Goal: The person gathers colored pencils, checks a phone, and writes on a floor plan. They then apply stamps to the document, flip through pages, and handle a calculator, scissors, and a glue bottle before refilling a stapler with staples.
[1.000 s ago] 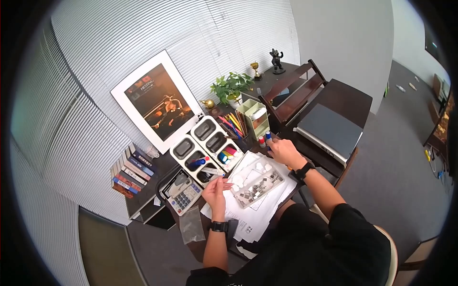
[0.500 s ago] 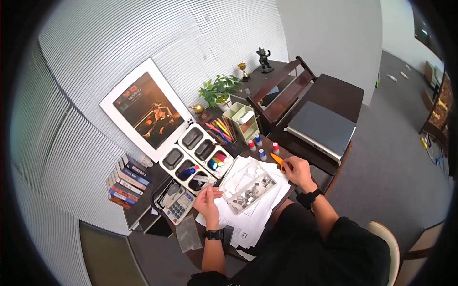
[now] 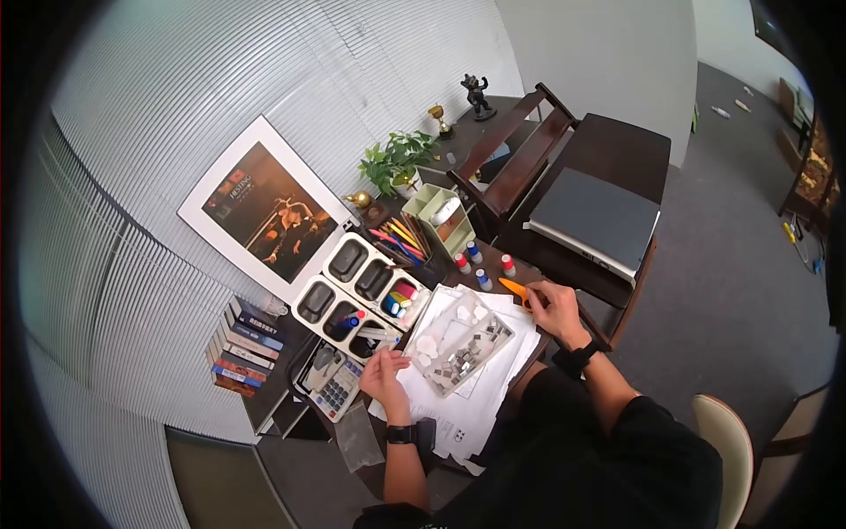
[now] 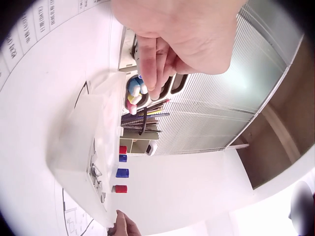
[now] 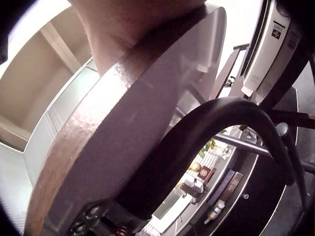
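Note:
The right hand has its thumb and fingers curled at the near end of an orange object, partly covered by them, beside the papers. Over the left side of the papers, the left hand hovers with fingers loosely extended and nothing visible in it; in the left wrist view this hand shows straight fingers. Between the hands lies a clear plastic box of small metallic pieces and white pieces. Several red- and blue-capped bottles, including a red one, stand beyond the orange object.
A white compartment organizer with markers, a calculator and a clear bag lie left. Behind are a pencil holder, a green organizer and a plant. A dark laptop is at right.
The right hand has let go of a blue-capped bottle, which stands among the others, and has moved nearer the body to the orange object. The left hand keeps nearly the same place over the papers.

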Motion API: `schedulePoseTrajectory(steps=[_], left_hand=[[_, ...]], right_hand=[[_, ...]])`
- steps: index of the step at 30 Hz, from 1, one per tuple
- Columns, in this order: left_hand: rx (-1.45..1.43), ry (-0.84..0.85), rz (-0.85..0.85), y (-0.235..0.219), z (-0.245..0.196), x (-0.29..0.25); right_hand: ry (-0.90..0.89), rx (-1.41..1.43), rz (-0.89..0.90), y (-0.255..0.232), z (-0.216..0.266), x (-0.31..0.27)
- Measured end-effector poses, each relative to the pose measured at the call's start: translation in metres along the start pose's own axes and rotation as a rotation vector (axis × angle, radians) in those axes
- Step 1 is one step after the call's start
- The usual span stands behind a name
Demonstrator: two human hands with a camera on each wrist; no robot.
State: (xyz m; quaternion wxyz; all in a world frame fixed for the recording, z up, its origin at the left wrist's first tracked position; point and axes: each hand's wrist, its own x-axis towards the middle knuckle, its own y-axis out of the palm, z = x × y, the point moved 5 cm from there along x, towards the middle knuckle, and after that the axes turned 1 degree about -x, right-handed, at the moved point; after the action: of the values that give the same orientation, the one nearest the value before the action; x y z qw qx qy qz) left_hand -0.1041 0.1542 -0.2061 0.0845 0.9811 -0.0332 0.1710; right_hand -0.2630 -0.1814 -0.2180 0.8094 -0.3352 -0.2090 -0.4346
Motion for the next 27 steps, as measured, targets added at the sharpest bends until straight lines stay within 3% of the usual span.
schedulePoseTrajectory(steps=[5, 8, 13, 16, 17, 18, 21, 23, 24, 26, 27], left_hand=[[-0.003, 0.002, 0.012, 0.002, -0.004, -0.001], [-0.01, 0.007, 0.012, 0.001, -0.005, -0.001], [-0.013, 0.002, -0.009, 0.001, -0.005, -0.001], [0.003, -0.001, 0.013, 0.003, -0.004, -0.001], [0.004, 0.014, 0.031, 0.001, -0.003, 0.0], [-0.001, 0.019, 0.036, 0.001, -0.004, -0.001], [-0.024, 0.01, 0.033, -0.002, -0.002, 0.002], [-0.028, 0.013, 0.032, -0.002, -0.003, 0.003], [-0.028, 0.009, 0.034, -0.002, -0.003, 0.001], [-0.037, -0.019, 0.034, 0.0, -0.004, 0.0], [-0.051, -0.028, 0.033, 0.0, -0.003, 0.001]], right_hand=[[0.03, 0.013, 0.028, 0.002, -0.001, -0.002], [-0.044, 0.049, -0.023, 0.0, 0.005, 0.005], [-0.443, -0.082, 0.159, -0.02, 0.085, 0.086], [-0.536, -0.196, 0.39, 0.023, 0.081, 0.141], [-0.523, -0.247, 0.495, 0.044, 0.07, 0.155], [-0.385, -0.311, 0.666, 0.062, 0.064, 0.166], [-0.315, -0.395, 0.77, 0.108, 0.03, 0.179], [-0.332, 0.012, 0.78, 0.132, 0.018, 0.179], [-0.338, 0.014, 0.796, 0.135, 0.024, 0.178], [0.096, 0.047, 0.929, 0.14, 0.021, 0.177], [0.1, 0.134, 0.954, 0.146, 0.024, 0.177]])
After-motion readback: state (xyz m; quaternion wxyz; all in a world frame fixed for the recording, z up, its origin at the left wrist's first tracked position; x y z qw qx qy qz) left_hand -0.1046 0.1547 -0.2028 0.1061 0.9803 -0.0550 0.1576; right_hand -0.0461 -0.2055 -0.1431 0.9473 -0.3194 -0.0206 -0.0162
